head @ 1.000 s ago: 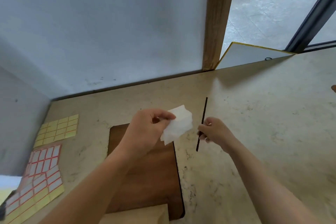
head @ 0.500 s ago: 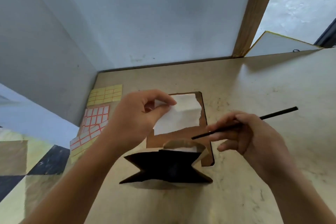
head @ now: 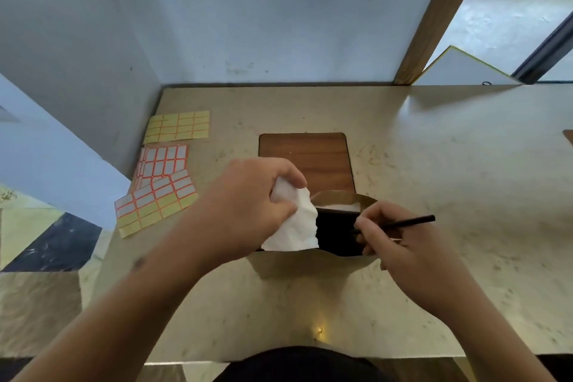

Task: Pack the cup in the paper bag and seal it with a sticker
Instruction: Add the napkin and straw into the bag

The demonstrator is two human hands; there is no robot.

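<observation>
1. My left hand point(head: 248, 205) pinches a crumpled white paper napkin point(head: 294, 223) hanging at the left side of the open brown paper bag point(head: 338, 200), directly below my hands.
2. My right hand point(head: 400, 245) grips a thin black straw point(head: 409, 221), its long axis running right, at the bag's right rim.
3. I cannot make out the cup; a pale edge shows inside the mouth.
4. Both hands are equally near; the drop goes straight down.

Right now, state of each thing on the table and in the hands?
paper bag: upright on table, mouth open
napkin: crumpled, pinched in left hand, lower edge at bag mouth
black straw: held in right hand, over bag mouth
cup: not visible
sticker sheets: flat on table, left of bag, untouched
wooden board: flat, behind bag
</observation>
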